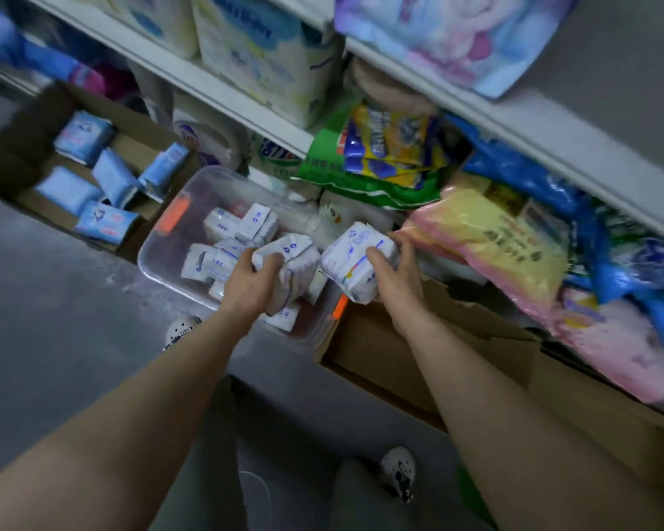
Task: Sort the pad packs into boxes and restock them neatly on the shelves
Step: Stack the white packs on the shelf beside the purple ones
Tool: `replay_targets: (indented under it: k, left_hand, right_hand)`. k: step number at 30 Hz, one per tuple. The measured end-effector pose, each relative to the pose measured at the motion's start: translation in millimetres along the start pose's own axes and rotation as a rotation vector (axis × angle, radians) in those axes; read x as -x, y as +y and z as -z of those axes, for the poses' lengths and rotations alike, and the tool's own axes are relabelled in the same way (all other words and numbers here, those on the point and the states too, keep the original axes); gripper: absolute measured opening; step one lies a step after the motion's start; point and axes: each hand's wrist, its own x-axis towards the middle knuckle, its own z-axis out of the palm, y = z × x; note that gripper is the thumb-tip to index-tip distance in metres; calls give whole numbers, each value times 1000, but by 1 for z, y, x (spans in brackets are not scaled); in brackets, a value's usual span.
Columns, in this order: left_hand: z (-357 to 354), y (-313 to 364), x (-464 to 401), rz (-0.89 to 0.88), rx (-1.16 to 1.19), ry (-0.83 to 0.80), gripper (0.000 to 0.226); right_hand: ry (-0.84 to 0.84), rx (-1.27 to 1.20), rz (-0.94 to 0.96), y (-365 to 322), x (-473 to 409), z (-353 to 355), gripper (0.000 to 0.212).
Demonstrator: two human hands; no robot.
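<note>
A clear plastic bin [158, 239] on the floor holds several white pad packs [223, 228]. Over its right half my left hand [252, 279] is shut on a white pad pack [296, 262] with blue marks. Just right of the bin, my right hand [393, 275] grips another white pad pack [355, 254] with blue print. To the left, an open cardboard box [27, 136] contains several light-blue pad packs [85, 138].
White shelves [223, 97] run across the top with large diaper and tissue bags. A pink-yellow bag [487, 239] and blue bags [552, 185] lie at the right. An open cardboard box [418, 339] sits below my right hand. Grey floor and my shoes are at the bottom.
</note>
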Motion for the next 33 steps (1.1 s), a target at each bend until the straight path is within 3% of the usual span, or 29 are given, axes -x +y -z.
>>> replay_targets:
  k: [2,6,12,15,18,21,24,26,29,33]
  left_hand:
    - [-5,26,26,35,131,-45,46]
    - [-25,81,71,40,190,-174,48]
    - [-55,149,123,-83,115,-466,49]
    - [-68,176,136,-119,77,-525,54]
    - [-79,198,147,-101,55,-586,59]
    - [-87,214,153,-124,41,-634,64]
    - [-91,224,156,-137,24,-687,74]
    - [-94,226,154,-209,15,-696,60]
    - [-98,229,149,-285,64,-693,42]
    - [-106,236,146,-255,96,-666,30]
  right_hand:
    - [-16,8,-10,-12,16,33,50]
    - [-77,-237,-103,-51,59,95,46]
    - [-119,-429,-27,-76,91,177,47]
    - [-180,-476,35,-81,99,211,57]
    - [-223,-376,119,-82,104,235,74]
    - [-140,-142,183,-93,111,251,74]
    - [-41,-127,184,-100,107,268,69]
    - [-1,-97,121,-104,105,278,69]
    - [61,-86,68,-107,100,287,92]
    - [37,-282,-13,-114,95,285,77]
